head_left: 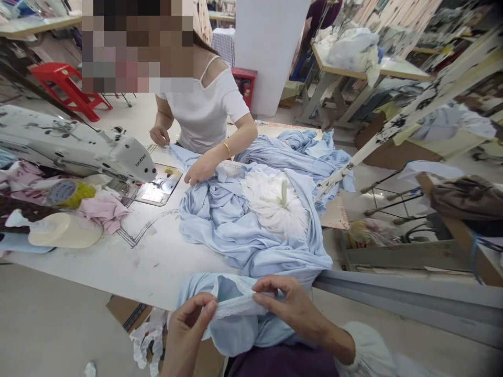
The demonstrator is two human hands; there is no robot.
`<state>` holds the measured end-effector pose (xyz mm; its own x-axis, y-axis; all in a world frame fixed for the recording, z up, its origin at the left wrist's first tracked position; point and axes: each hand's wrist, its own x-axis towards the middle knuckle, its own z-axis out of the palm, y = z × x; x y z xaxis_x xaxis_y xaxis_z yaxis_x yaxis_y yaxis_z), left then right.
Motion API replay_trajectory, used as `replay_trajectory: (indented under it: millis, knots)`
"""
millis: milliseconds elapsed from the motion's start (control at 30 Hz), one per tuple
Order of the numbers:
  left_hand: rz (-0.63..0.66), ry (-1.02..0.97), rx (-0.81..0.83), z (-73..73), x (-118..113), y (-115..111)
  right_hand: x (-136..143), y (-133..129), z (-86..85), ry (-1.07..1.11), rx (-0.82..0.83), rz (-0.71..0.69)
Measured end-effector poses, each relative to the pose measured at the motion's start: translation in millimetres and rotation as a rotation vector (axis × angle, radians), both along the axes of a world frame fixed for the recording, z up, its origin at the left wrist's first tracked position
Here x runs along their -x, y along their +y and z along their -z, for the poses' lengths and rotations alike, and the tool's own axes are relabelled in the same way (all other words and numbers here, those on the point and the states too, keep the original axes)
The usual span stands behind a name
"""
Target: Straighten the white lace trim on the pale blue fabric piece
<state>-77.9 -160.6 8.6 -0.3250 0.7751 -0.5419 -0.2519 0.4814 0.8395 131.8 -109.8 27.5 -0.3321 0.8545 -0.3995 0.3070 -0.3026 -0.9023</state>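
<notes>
Both hands pinch the lace trim [236, 309] of a light blue garment [251, 230] just past the near tabletop [149, 262] edge: left hand [188, 327] and right hand [293, 309] close together. The garment heaps across the tabletop; bare surface lies left, toward the sewing machine [78, 149].

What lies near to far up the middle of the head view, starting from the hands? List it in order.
left hand and right hand pinching the lace-trimmed blue fabric edge → heap of light blue fabric → white gathered fabric → co-worker's hand → white pillar
</notes>
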Motion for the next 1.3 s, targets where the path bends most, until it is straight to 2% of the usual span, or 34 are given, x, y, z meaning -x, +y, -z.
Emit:
replay_trajectory:
  millis: [233,600,833,1033,1167,1300]
  knots:
    - [-0.007,0.010,0.017,-0.1,-1.1,0.4,-0.5,-0.3,4.2,-0.018,-0.004,0.009]
    - [0.030,0.068,-0.089,-4.7,4.8,-0.5,-2.3,-1.1,4.9,-0.050,-0.041,-0.017]
    - [0.118,0.131,-0.095,-0.6,13.9,-3.4,-2.1,-1.7,5.2,-0.043,-0.040,-0.022]
    - [0.188,0.124,-0.023,9.6,27.0,-4.7,-2.9,-3.0,5.4,-0.026,-0.047,-0.045]
    - [0.072,0.087,0.007,9.8,26.6,-2.7,-3.5,-3.7,5.4,-0.008,-0.061,-0.040]
    - [0.028,0.027,0.033,10.7,26.4,-1.2,-4.9,-3.5,5.3,0.005,-0.053,-0.044]
